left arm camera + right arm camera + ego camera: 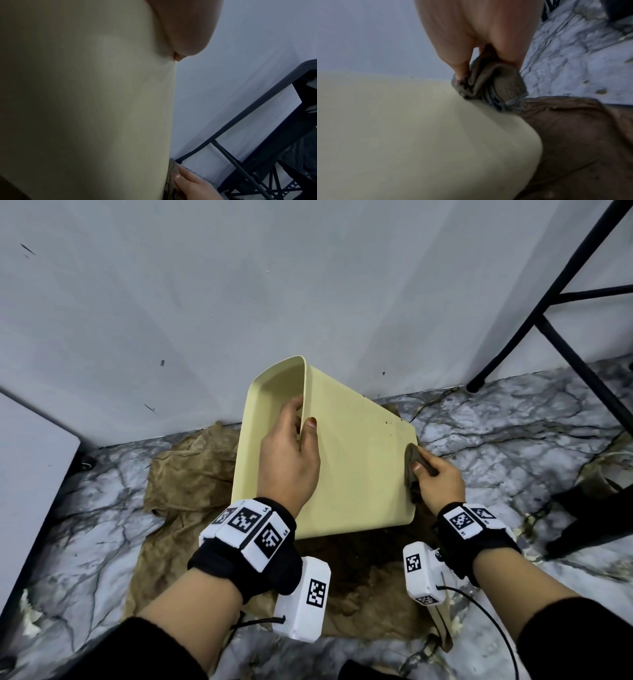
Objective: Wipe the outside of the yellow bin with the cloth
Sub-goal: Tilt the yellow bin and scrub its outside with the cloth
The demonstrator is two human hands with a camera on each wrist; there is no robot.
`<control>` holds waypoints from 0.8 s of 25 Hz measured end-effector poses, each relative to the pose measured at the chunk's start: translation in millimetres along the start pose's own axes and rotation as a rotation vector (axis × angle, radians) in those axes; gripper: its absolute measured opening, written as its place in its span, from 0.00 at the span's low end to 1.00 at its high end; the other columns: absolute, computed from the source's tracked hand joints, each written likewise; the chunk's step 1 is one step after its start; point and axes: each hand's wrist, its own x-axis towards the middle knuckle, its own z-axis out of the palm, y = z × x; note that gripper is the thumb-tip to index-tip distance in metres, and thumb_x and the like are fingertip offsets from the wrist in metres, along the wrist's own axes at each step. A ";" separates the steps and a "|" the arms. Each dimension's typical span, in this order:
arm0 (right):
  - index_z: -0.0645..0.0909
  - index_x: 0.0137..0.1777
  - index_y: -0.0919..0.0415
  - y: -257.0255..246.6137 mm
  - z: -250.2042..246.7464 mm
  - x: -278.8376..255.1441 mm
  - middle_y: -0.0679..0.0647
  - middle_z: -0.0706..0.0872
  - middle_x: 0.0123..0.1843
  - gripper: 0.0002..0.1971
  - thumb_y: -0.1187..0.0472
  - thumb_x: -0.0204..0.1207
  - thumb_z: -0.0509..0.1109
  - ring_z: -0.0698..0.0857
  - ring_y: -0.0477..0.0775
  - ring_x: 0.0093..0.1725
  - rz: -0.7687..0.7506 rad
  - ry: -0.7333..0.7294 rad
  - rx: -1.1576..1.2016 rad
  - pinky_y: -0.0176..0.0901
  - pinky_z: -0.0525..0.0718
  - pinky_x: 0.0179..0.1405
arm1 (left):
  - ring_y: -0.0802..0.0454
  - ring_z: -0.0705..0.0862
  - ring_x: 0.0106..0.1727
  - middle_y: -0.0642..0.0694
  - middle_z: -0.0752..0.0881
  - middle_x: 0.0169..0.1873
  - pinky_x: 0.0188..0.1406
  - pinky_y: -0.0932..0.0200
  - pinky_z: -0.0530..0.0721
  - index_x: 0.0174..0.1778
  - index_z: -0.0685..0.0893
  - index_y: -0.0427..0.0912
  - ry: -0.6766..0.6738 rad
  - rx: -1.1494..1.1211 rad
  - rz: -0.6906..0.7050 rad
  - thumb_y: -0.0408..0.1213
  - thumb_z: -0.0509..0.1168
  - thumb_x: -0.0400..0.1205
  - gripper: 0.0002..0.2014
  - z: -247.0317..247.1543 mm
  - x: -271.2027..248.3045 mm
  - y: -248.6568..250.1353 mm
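The pale yellow bin (356, 470) lies tilted on its side on the floor, its mouth toward the wall at upper left. My left hand (291, 453) grips the rim, fingers inside, thumb on the outer wall (102, 108). My right hand (438, 474) holds a bunched grey-brown cloth (414, 463) against the bin's right edge, near the base. In the right wrist view the fingers pinch the folded cloth (491, 83) on the bin's wall (402, 135). A few dark specks sit on the wall near the far corner.
Crumpled brown paper (185, 474) lies under and around the bin on the marble-patterned floor (513, 426). A white wall (239, 285) stands close behind. Black metal frame legs (534, 313) stand at right, a white panel (30, 467) at left.
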 end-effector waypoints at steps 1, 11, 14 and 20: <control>0.77 0.66 0.53 -3.8 0.9 -1.6 0.61 0.79 0.68 0.18 0.62 0.76 0.65 0.79 0.60 0.66 0.000 -0.002 -0.016 0.42 0.73 0.65 | 0.64 0.73 0.26 0.59 0.72 0.28 0.27 0.74 0.70 0.64 0.74 0.44 0.003 0.003 -0.002 0.33 0.57 0.82 0.14 -0.3 0.2 0.1; 0.78 0.64 0.51 -106.8 40.5 -75.7 0.55 0.80 0.55 0.19 0.64 0.73 0.67 0.78 0.59 0.56 -0.603 -0.076 0.035 0.45 0.75 0.62 | 0.76 0.75 0.33 0.65 0.75 0.33 0.33 0.81 0.70 0.64 0.74 0.39 0.014 0.047 0.033 0.31 0.56 0.82 0.15 -1.0 1.5 -2.9; 0.77 0.65 0.49 -100.4 37.5 -70.1 0.55 0.80 0.56 0.20 0.63 0.74 0.66 0.77 0.61 0.57 -0.613 -0.109 0.003 0.48 0.75 0.63 | 0.80 0.74 0.33 0.63 0.75 0.34 0.33 0.83 0.69 0.65 0.73 0.38 -0.001 0.053 0.027 0.31 0.56 0.82 0.15 -2.9 2.4 -5.4; 0.78 0.65 0.53 -70.9 30.0 -38.9 0.58 0.78 0.62 0.18 0.64 0.75 0.66 0.75 0.60 0.64 -0.417 -0.106 -0.024 0.41 0.71 0.67 | 0.75 0.76 0.31 0.63 0.74 0.32 0.30 0.82 0.69 0.66 0.73 0.38 0.003 0.066 -0.005 0.32 0.56 0.82 0.16 -7.6 4.2 -9.7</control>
